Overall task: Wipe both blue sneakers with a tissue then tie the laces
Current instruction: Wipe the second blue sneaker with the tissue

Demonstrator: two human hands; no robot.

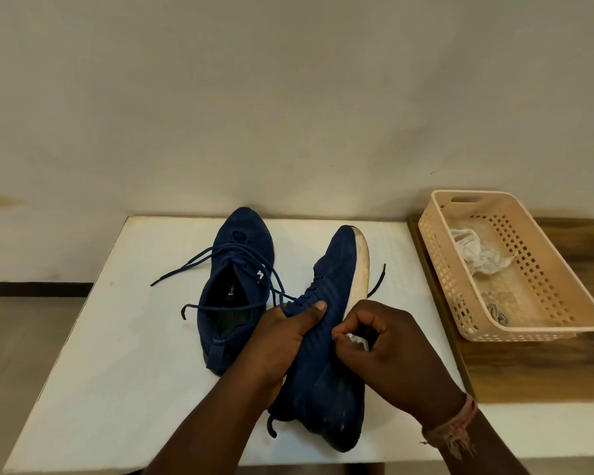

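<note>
Two dark blue sneakers lie on a white table (124, 337). The left sneaker (235, 265) stands upright with its laces loose and spread across the table. The right sneaker (326, 365) is tipped on its side, white sole facing right. My left hand (285, 341) grips this sneaker around its upper, thumb on the laced area. My right hand (384, 344) pinches a small crumpled white tissue (359, 341) against the sneaker's side near the sole.
A peach plastic basket (559, 323) sits on a wooden surface (546, 368) to the right, holding crumpled used tissues (477, 255). A pale wall rises right behind the table. A lace end (378, 282) trails off the tipped sneaker.
</note>
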